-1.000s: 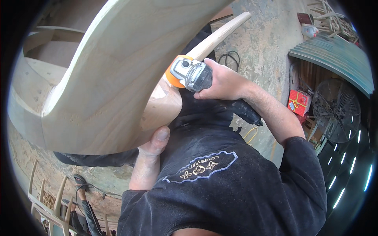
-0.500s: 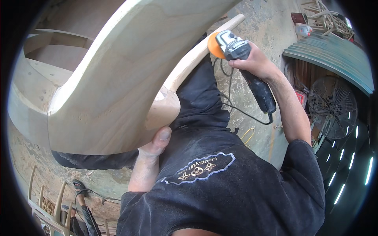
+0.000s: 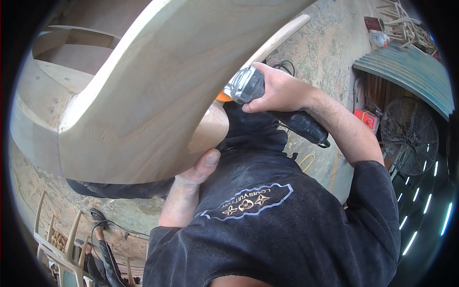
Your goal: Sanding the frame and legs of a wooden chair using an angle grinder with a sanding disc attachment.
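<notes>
A large curved pale wooden chair frame (image 3: 143,91) fills the upper left of the head view, with a thin curved leg (image 3: 277,40) running up to the right. My right hand (image 3: 279,91) grips an angle grinder (image 3: 248,86) with a grey head and black handle; its orange disc sits against the wood where the leg meets the frame. My left hand (image 3: 196,167) presses from below against the frame's rounded lower edge, thumb up on the wood. Most of that hand's fingers are hidden behind the frame.
The grinder's black cord (image 3: 284,64) lies on the dusty floor (image 3: 330,43). A standing fan (image 3: 411,134), a red box (image 3: 366,118) and a teal corrugated sheet (image 3: 406,71) are at the right. Wooden chair parts (image 3: 57,239) and another person's foot (image 3: 95,222) show lower left.
My right hand swung the grinder away up the leg, then brought it back down against the wood near the frame. My left hand stayed on the lower edge.
</notes>
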`<state>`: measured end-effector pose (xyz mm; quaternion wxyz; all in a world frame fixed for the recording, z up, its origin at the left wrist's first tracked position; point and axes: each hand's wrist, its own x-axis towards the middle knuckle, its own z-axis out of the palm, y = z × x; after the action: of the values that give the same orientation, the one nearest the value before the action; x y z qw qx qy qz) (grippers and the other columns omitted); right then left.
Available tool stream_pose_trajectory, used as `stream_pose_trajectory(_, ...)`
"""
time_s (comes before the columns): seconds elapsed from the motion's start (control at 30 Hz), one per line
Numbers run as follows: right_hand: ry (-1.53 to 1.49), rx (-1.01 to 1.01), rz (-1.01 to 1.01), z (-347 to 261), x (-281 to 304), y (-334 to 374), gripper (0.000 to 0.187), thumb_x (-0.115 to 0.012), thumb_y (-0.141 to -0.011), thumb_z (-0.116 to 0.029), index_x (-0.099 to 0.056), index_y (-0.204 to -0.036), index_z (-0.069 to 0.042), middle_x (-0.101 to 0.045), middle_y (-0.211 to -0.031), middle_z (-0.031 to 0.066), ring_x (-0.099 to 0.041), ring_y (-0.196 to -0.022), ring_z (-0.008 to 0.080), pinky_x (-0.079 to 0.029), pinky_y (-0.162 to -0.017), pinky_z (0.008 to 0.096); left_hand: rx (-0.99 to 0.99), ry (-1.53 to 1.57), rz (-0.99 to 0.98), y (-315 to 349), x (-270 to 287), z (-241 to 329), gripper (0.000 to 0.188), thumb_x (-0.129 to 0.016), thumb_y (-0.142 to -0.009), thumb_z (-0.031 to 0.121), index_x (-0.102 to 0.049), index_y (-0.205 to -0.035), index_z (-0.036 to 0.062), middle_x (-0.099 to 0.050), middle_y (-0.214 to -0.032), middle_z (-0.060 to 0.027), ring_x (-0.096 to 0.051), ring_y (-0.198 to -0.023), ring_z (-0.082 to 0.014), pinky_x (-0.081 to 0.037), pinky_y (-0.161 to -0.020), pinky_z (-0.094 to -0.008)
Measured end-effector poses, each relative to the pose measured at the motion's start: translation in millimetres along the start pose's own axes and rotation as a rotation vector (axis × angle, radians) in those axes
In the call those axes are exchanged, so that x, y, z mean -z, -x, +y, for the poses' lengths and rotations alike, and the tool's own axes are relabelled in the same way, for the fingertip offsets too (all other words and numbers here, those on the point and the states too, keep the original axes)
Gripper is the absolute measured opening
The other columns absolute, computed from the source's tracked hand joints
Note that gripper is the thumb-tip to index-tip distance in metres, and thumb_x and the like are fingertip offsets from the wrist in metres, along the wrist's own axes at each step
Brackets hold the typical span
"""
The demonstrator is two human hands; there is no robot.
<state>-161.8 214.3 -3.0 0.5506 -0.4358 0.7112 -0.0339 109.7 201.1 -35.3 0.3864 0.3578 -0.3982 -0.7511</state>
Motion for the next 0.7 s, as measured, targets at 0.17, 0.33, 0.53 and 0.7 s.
stream_pose_trajectory(0.17, 0.005, -0.005, 0.012, 2.5, -8.4, -4.3, 0.085, -0.088, -0.075, -0.026, -0.045, -0.144, 0.002, -0.067, -0.126, 0.0184, -0.064, -0.119, 0.0254, -0.049, -0.104, 0.0368, 0.000, -0.006, -0.048, 4.5, 8.0, -6.9, 0.078, -0.086, -0.080, 0.039, -0.052, -0.141, 0.0037, -0.054, -0.137, -0.0108, -0.053, -0.126, -0.0257, -0.046, -0.104, -0.0427)
stream_pose_trajectory(0.33, -0.183, -0.034, -0.079, -6.7, 2.4, -5.9, 0.089, -0.089, -0.070, -0.029, -0.046, -0.136, 0.011, -0.066, -0.125, 0.0233, -0.064, -0.118, 0.0277, -0.048, -0.105, 0.0340, -0.070, -0.015, -0.003, 0.6, 4.7, -4.7, 0.080, -0.086, -0.081, 0.040, -0.051, -0.142, 0.0021, -0.054, -0.137, -0.0115, -0.054, -0.125, -0.0268, -0.047, -0.103, -0.0418)
stream_pose_trajectory(0.53, -0.280, -0.062, -0.061, 25.1, 23.6, -10.4, 0.082, -0.091, -0.069, -0.025, -0.052, -0.134, 0.006, -0.067, -0.122, 0.0174, -0.065, -0.112, 0.0227, -0.049, -0.104, 0.0324, -0.010, 0.007, 0.035, 3.2, 0.8, -2.1, 0.091, -0.089, -0.080, 0.041, -0.040, -0.147, 0.0026, -0.050, -0.141, -0.0132, -0.052, -0.125, -0.0280, -0.047, -0.104, -0.0434)
stream_pose_trajectory(0.7, -0.447, -0.125, -0.066, 22.3, 62.3, 2.0, 0.062, -0.088, -0.072, -0.010, -0.061, -0.128, -0.001, -0.070, -0.114, 0.0086, -0.066, -0.105, 0.0154, -0.053, -0.096, 0.0307, -0.063, -0.108, 0.029, 0.4, 6.4, -3.8, 0.082, -0.086, -0.082, 0.045, -0.051, -0.141, 0.0010, -0.055, -0.135, -0.0121, -0.055, -0.122, -0.0266, -0.048, -0.102, -0.0415)
